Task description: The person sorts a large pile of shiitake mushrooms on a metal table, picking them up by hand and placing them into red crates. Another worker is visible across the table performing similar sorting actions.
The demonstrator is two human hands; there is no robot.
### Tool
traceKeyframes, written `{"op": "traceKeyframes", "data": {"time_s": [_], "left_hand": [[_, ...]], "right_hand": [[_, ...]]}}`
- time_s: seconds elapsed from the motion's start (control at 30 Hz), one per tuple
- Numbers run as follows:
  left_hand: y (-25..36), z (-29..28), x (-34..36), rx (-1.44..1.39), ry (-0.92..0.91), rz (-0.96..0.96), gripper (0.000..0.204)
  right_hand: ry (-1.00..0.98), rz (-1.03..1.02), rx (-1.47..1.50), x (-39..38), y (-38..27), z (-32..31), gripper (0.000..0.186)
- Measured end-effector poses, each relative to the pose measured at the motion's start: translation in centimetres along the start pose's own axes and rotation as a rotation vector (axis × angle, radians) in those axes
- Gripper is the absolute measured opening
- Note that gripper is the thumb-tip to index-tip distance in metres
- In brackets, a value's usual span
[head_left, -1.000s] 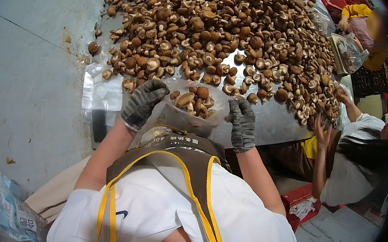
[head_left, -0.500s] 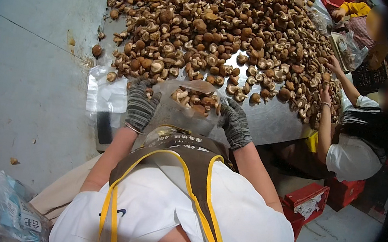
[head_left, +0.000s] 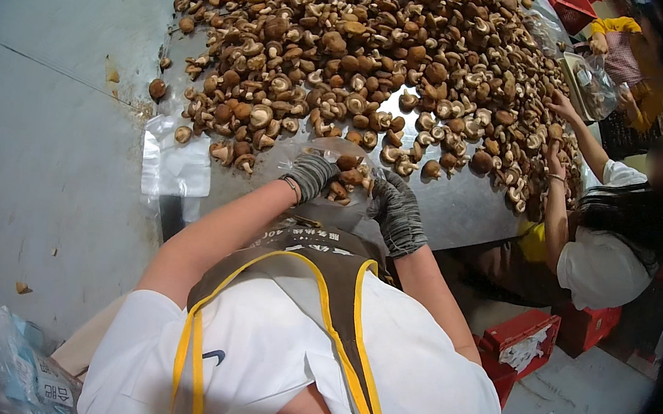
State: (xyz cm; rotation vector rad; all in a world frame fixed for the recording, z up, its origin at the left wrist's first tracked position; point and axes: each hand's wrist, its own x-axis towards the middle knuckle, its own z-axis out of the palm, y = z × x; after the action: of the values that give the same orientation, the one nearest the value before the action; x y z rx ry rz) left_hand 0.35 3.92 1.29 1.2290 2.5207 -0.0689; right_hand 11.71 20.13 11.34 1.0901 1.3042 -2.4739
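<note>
A clear plastic bag (head_left: pixel 270 167) with shiitake mushrooms (head_left: pixel 348 177) inside lies at the near edge of the metal table, right in front of my apron. My right hand (head_left: pixel 399 218), in a grey striped knit glove, grips the bag's right rim. Reaching across from the left, my left hand (head_left: pixel 310 176), in a matching glove, is at the bag's mouth against the mushrooms. Its fingertips are hidden, so what it holds does not show. Beyond the bag spreads a large heap of loose shiitake mushrooms (head_left: pixel 344 49).
Flat plastic bags (head_left: pixel 176 160) lie at the table's left corner, above a dark phone-like slab (head_left: pixel 172 215). To the right, a co-worker's hands (head_left: pixel 557 157) touch the heap. Red crates (head_left: pixel 522 337) stand on the floor at right. Another person's yellow sleeve (head_left: pixel 616 27) shows far right.
My left hand has moved right, from the bag's left side to its mouth over the mushrooms. My right hand stays at the right rim. A few mushrooms now show where my left hand was.
</note>
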Motion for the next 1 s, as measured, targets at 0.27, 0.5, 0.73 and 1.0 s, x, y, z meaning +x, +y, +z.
{"op": "traceKeyframes", "data": {"time_s": [0.27,0.5,0.73,1.0], "left_hand": [[-3.6,1.5,-0.9,-0.685,0.051,-0.033,0.026],[-3.7,-2.8,-2.4,-2.329,-0.379,-0.240,0.034],[-1.9,-3.1,-3.8,-2.562,-0.247,-0.311,0.046],[-2.5,0.8,-2.2,-0.933,0.096,-0.144,0.040]], "right_hand": [[0.051,0.006,-0.003,0.7,-0.4,-0.6,0.022],[-0.030,-0.019,-0.068,3.0,-0.3,-0.9,0.025],[-0.016,0.001,-0.023,3.6,-0.3,-1.0,0.029],[-0.079,-0.007,0.118,5.5,0.6,-2.4,0.027]]}}
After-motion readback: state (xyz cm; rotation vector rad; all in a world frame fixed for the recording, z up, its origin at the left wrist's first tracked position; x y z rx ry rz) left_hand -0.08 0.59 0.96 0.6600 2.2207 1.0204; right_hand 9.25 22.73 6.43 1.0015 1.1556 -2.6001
